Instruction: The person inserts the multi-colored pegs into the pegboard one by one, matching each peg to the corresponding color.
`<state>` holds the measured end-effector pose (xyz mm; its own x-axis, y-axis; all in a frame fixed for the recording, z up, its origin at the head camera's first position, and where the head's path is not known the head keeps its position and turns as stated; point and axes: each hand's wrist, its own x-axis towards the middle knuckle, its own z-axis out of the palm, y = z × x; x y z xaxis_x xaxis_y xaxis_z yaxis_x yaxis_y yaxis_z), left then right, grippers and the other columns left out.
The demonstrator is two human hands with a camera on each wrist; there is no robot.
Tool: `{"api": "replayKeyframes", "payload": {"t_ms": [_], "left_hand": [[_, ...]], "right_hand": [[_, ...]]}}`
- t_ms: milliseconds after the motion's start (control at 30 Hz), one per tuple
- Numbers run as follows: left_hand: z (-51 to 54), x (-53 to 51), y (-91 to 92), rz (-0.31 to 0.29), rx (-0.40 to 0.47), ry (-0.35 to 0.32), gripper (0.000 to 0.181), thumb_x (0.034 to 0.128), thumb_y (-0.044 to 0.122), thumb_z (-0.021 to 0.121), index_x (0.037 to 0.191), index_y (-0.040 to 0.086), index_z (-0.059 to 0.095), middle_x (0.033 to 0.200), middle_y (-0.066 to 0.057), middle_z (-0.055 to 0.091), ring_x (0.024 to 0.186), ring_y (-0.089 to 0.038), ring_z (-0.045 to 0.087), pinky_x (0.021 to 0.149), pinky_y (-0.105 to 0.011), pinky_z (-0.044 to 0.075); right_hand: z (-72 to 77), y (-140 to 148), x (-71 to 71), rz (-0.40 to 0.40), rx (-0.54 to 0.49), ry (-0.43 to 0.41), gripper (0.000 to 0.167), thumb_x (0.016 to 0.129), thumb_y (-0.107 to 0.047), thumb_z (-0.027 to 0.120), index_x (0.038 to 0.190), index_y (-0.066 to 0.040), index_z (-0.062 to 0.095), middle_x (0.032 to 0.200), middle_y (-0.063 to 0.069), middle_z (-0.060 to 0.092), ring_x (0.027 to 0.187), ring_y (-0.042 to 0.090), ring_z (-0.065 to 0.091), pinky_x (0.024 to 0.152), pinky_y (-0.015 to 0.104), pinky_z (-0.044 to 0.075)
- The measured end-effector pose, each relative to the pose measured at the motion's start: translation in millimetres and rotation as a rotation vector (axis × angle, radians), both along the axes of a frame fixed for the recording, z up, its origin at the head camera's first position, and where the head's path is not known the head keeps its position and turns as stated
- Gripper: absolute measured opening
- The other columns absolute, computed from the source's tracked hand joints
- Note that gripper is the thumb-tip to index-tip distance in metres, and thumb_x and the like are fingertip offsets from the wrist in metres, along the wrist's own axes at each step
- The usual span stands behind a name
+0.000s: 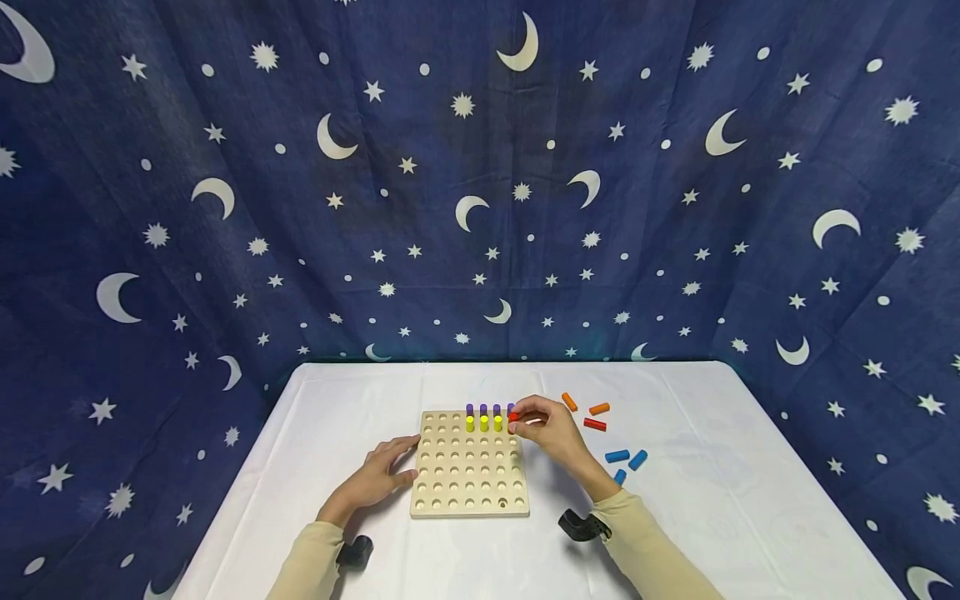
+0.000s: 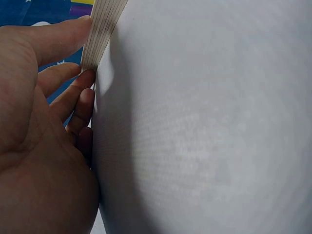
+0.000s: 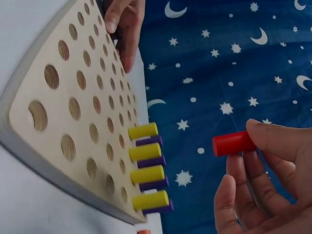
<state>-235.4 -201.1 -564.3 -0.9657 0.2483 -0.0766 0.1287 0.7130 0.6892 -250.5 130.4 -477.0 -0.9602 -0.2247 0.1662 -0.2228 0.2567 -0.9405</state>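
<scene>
A square wooden pegboard point(image 1: 468, 487) with rows of round holes lies on the table. In its far right part stand several purple pegs point(image 1: 483, 409), and in front of them a row of several yellow pegs point(image 3: 145, 151). My right hand point(image 1: 551, 429) pinches a red peg point(image 3: 234, 143) between thumb and fingers. That peg is held up off the board by its far right corner, tilted near level in the right wrist view. My left hand point(image 1: 378, 475) rests at the board's left edge, thumb and fingertips touching its side point(image 2: 102, 34) without curling round it.
Right of the board lie two loose orange pegs point(image 1: 599, 409), a red one point(image 1: 595, 425) and three blue pegs point(image 1: 617, 456). The white-covered table point(image 1: 675, 517) ends at a dark blue curtain point(image 1: 480, 150) with moons and stars.
</scene>
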Motion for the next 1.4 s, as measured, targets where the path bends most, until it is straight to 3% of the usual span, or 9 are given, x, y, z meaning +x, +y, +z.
{"api": "replayKeyframes", "payload": {"t_ms": [67,167,400,500,567,900,1400], "left_hand": [[0.3,-0.3,-0.1,-0.002,0.006,0.004,0.063,0.0877,0.034,0.070,0.146,0.022,0.049,0.151,-0.006,0.047,0.141,-0.034,0.037,0.115,-0.063,0.026],[0.7,-0.9,0.1,-0.006,0.013,-0.002,0.063,0.0879,0.033,0.070,0.146,0.022,0.048,0.151,-0.006,0.047,0.141,-0.033,0.036,0.116,-0.062,0.025],[0.4,-0.8,0.2,-0.001,0.011,-0.004,0.063,0.0879,0.034,0.070,0.146,0.021,0.048,0.151,-0.006,0.047,0.141,-0.033,0.037,0.115,-0.063,0.026],[0.5,-0.6,-0.2,0.006,0.011,-0.011,0.063,0.0881,0.033,0.070,0.146,0.022,0.048,0.151,-0.005,0.047,0.141,-0.032,0.036,0.116,-0.062,0.026],[0.7,-0.7,-0.4,0.009,0.012,-0.011,0.063,0.0882,0.032,0.070,0.146,0.022,0.048,0.151,-0.005,0.047,0.142,-0.032,0.036,0.116,-0.062,0.026],[0.7,-0.4,-1.1,-0.008,0.015,0.004,0.063,0.0883,0.031,0.070,0.146,0.020,0.048,0.151,-0.007,0.047,0.141,-0.034,0.037,0.115,-0.063,0.026],[-0.6,-0.7,-0.1,-0.006,0.013,0.002,0.063,0.0886,0.031,0.070,0.146,0.020,0.048,0.151,-0.007,0.047,0.142,-0.032,0.036,0.116,-0.062,0.025]], "right_hand": [[4.8,-5,3.2,0.004,0.000,0.001,0.023,0.083,0.001,0.074,0.104,0.008,0.066,0.102,0.029,0.068,0.087,0.021,0.068,0.072,0.020,0.056],[-7.3,-10,-2.5,-0.008,-0.006,0.010,0.023,0.083,-0.004,0.076,0.104,0.003,0.068,0.099,0.022,0.071,0.085,0.020,0.069,0.073,0.021,0.055],[-18.9,-23,-6.6,0.002,-0.009,-0.003,0.025,0.085,0.002,0.072,0.109,0.008,0.068,0.101,0.027,0.071,0.085,0.022,0.071,0.070,0.018,0.055],[-39.7,-29,-16.1,-0.031,-0.017,0.005,0.025,0.084,0.001,0.073,0.108,0.005,0.071,0.098,0.022,0.072,0.082,0.017,0.071,0.068,0.019,0.055],[-44.1,-33,-16.8,-0.050,-0.024,0.009,0.023,0.083,0.000,0.075,0.106,0.001,0.072,0.096,0.019,0.073,0.081,0.014,0.071,0.068,0.019,0.055],[-53.4,-51,-17.2,-0.081,-0.083,-0.049,0.021,0.081,0.001,0.075,0.102,-0.001,0.074,0.097,0.018,0.074,0.088,0.020,0.071,0.074,0.020,0.056],[-69.4,-71,-22.9,-0.084,0.029,-0.027,0.017,0.080,0.001,0.076,0.095,-0.006,0.075,0.088,0.010,0.075,0.074,0.006,0.066,0.063,0.018,0.055]]}}
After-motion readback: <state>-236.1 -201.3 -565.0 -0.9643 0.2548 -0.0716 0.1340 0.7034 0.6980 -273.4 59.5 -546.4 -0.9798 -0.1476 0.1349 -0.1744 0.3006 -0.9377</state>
